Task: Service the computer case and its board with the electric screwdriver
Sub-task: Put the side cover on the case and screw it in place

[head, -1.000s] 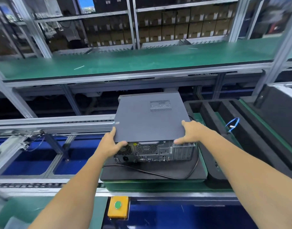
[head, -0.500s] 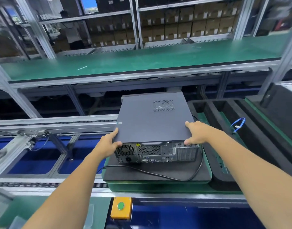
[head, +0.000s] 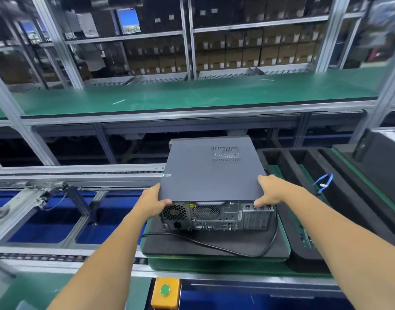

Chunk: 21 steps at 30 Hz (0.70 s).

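Shelving of grey metal uprights is standing at the back, stacked with brown cartons, and a long green-matted bench (head: pixel 192 95) is running across the view in front of it. Nearer the camera, at the left, a roller conveyor (head: pixel 75 173) with aluminium rails is crossing above blue panels. At the bottom edge a yellow box with a round green button (head: pixel 165 290) is sitting on the frame.

The left hand (head: pixel 152 202) is gripping the near left corner of the computer case (head: pixel 212 175), with the thumb lying on the top panel and the fingers wrapping under the edge beside the rear fan grille. The forearm is extending straight forward. The case is lying flat on a black foam pad (head: pixel 214 247), rear panel facing the camera. Its lid is smooth dark grey sheet metal with a perforated vent patch near the far side; the rear face is bare metal with round mesh grilles, ports and slot covers. A black cable (head: pixel 214 245) is curving across the pad in front of it.

The right hand (head: pixel 273 190) is holding the near right corner of the lid, fingers spreading on top and the thumb hooking over the rear edge. Further right, black foam trays (head: pixel 339 198) with long channels are lying alongside, one carrying a blue cable (head: pixel 324 182).
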Available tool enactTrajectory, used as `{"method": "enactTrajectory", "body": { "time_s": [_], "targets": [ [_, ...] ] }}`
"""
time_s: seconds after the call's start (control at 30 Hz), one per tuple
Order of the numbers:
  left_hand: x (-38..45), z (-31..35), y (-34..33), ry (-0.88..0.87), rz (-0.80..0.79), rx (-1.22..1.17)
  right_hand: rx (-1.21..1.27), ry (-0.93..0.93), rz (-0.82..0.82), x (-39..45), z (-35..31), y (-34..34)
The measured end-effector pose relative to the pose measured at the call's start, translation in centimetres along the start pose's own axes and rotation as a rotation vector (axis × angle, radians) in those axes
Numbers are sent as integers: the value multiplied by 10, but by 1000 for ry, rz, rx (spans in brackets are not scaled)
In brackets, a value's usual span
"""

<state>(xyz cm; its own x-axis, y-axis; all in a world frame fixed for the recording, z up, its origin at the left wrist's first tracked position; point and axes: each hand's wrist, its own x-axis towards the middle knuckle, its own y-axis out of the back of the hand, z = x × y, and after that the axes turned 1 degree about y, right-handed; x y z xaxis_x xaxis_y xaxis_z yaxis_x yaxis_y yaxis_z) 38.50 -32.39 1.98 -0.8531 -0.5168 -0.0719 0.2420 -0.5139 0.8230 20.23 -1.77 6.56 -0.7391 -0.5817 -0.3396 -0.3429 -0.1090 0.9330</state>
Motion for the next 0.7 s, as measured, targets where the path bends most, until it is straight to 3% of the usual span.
{"method": "enactTrajectory", "body": {
  "time_s": [0.2, 0.4, 0.47, 0.53, 0.6, 0.7],
  "targets": [
    [-2, 5, -4, 47, 58, 12, -50, 14, 24, 1, -3, 1],
    [1, 11, 1, 65, -72, 174, -33, 3, 11, -4, -1, -5],
    [5, 20, 1, 4, -93, 286, -22, 5, -43, -4, -4, -4],
    [13, 39, -4, -68, -165, 151, 9, -50, -78, 0, -9, -4],
    [23, 60, -18, -133, -229, 148, 63, -85, -20, 8, -15, -3],
    [35, 78, -48, -197, -174, 333, 72, -8, 74, 28, -24, -5]
  ]
}}
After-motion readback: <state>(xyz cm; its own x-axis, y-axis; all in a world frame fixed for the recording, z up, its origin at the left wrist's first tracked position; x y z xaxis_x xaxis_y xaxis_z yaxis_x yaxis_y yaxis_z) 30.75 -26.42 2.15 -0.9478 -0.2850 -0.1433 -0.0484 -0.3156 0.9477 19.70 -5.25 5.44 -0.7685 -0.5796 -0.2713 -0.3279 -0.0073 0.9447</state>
